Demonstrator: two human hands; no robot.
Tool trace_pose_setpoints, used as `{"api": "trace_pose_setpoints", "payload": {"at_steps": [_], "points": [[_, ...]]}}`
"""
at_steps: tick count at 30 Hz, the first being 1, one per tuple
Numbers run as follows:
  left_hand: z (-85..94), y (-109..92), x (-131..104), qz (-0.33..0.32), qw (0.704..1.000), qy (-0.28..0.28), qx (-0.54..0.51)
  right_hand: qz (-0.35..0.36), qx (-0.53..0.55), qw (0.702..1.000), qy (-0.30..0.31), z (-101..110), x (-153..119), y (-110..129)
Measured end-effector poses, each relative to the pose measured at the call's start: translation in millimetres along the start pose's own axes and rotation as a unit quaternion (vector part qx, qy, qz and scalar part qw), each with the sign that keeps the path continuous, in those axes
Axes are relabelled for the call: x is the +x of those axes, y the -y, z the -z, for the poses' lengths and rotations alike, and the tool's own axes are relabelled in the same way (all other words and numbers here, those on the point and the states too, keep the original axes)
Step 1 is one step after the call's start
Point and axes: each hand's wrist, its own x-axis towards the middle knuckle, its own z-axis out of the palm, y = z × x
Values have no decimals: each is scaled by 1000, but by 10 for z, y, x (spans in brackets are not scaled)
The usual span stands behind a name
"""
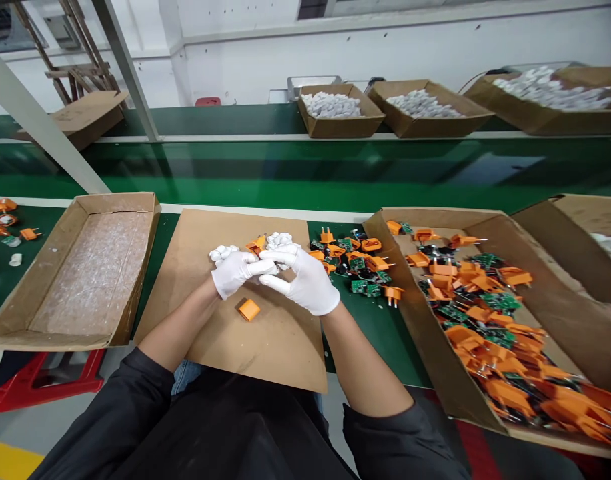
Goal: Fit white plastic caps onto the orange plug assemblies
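Observation:
My left hand and my right hand, both in white gloves, meet above a brown cardboard sheet. The left fingers are closed and point right; whatever they pinch is hidden. Curled over from the other side, the right fingers and thumb close around something I cannot make out. Small white plastic pieces lie in two heaps, a left heap and a right heap, just beyond the hands. Between the heaps sits an orange plug part. An orange plug housing lies on the sheet nearer my body.
Orange plugs with green circuit boards lie right of the sheet; more fill a large carton. At left stands a shallow carton with a clear lining. Boxes of white pieces line the back shelf beyond the green belt.

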Motion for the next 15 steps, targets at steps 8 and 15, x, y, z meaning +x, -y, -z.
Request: {"api": "trace_pose_setpoints", "payload": {"at_steps": [8, 15], "points": [[-4, -33, -37, 6, 986, 91, -140, 8, 13, 1000, 7, 51, 37, 61], [-76, -19, -28, 5, 983, 52, -175, -8, 12, 1000, 20, 30, 17, 53]]}}
